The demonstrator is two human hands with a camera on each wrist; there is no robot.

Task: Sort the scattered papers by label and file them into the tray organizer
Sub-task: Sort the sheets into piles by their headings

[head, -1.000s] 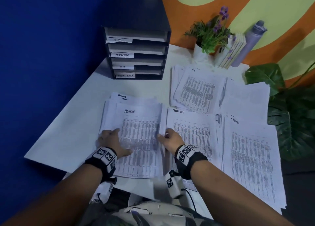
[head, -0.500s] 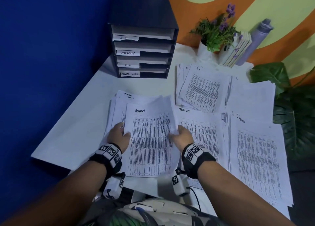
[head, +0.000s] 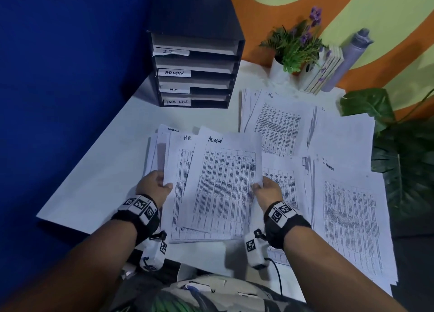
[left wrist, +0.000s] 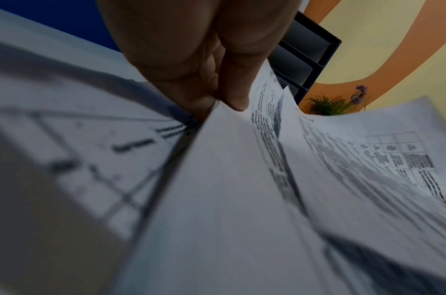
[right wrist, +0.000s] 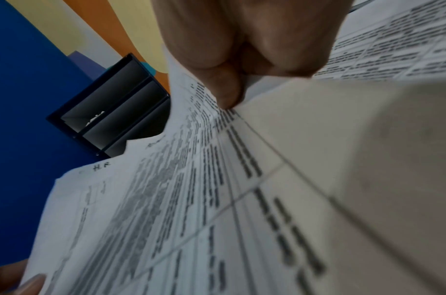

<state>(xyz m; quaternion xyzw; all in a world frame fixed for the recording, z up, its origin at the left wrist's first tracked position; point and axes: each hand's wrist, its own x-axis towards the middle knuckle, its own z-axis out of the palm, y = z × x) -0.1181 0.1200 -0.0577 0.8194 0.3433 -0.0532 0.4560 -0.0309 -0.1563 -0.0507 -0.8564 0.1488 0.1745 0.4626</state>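
Observation:
A printed sheet marked ADMIN (head: 223, 184) is lifted above the near-left pile, tilted to the right. My right hand (head: 265, 189) pinches its right edge (right wrist: 211, 103) between thumb and fingers. My left hand (head: 156, 186) pinches the left edge of the sheet marked H.R (head: 179, 170) lying under it, thumb on top (left wrist: 232, 99). More sheets lie beneath on the white table (head: 98, 177). The black tray organizer (head: 195, 69) stands at the back left, with slots tagged IT, ADMIN, H.R and TASK LIST.
Other paper piles cover the table's right half: an H.R pile (head: 279, 126) at the back and an ADMIN pile (head: 350, 215) near the right edge. A potted plant (head: 293, 48), books (head: 324, 69) and a grey bottle (head: 347, 57) stand behind. A blue wall is on the left.
Both hands went from resting flat on the near-left pile to gripping sheet edges. The ADMIN sheet has been raised and shifted right, uncovering the H.R sheet below.

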